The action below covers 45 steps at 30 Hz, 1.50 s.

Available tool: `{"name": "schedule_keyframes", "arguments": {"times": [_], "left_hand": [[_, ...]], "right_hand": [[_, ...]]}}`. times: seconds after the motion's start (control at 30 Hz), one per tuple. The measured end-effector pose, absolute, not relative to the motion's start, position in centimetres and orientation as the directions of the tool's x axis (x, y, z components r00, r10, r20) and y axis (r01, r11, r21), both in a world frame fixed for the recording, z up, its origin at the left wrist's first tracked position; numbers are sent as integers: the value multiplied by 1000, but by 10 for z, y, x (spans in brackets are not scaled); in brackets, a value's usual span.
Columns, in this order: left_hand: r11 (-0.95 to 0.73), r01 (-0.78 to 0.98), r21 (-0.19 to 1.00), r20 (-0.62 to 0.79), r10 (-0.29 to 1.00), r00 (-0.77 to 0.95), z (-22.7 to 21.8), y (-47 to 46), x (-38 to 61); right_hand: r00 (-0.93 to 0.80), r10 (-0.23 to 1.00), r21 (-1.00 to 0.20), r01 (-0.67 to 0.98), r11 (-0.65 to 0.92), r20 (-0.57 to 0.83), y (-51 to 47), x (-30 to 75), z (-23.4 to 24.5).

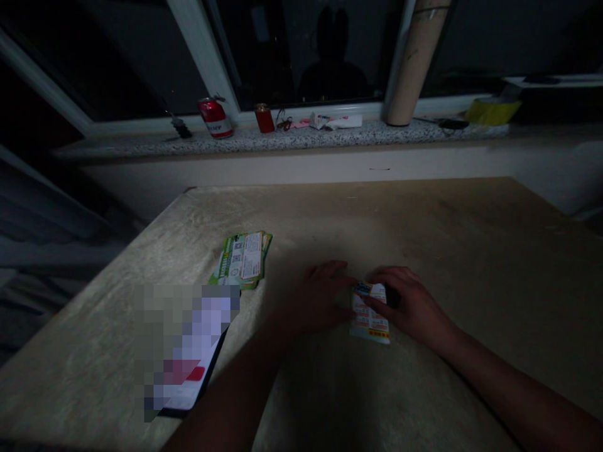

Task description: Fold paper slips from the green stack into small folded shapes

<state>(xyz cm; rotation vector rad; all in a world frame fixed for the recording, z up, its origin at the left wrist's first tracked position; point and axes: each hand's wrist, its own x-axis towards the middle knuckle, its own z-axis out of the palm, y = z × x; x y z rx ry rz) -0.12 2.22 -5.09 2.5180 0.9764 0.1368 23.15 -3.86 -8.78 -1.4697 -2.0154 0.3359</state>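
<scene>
A small folded leaflet (371, 321) with rows of orange and dark print lies on the table between my two hands. My right hand (409, 300) grips its right side, the thumb lying across the printed face and the other fingers curled beyond the upper edge. At the leaflet's left edge is my left hand (316, 300), its fingers stretched out and the thumb apart from them. Dim light hides whether the left fingertips press on the paper. A stack of green and white leaflets (244, 258) lies farther to the left.
A phone with a lit, partly blurred screen (200, 351) lies left of my left forearm. Behind the pale table (301, 213), the windowsill (301, 141) holds a red can (215, 118), a red jar (264, 119), crumpled paper (336, 121), a cardboard tube (414, 69) and a yellow object (492, 112).
</scene>
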Motion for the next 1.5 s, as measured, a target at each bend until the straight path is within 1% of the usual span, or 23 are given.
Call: {"name": "schedule_keyframes", "arguments": {"times": [0.5, 1.03, 1.27, 1.5], "left_hand": [[-654, 619, 434, -72, 660, 748, -57, 27, -8], [-616, 651, 445, -137, 671, 729, -54, 28, -7], [-646, 622, 443, -101, 653, 751, -56, 28, -9], [-638, 633, 438, -101, 665, 740, -58, 27, -8]], "right_hand": [[-196, 923, -543, 761, 356, 330, -38, 231, -87], [-199, 927, -538, 767, 350, 319, -37, 232, -89], [-197, 928, -532, 773, 345, 316, -38, 231, -86], [-199, 928, -534, 771, 347, 315, -38, 231, -85]]}}
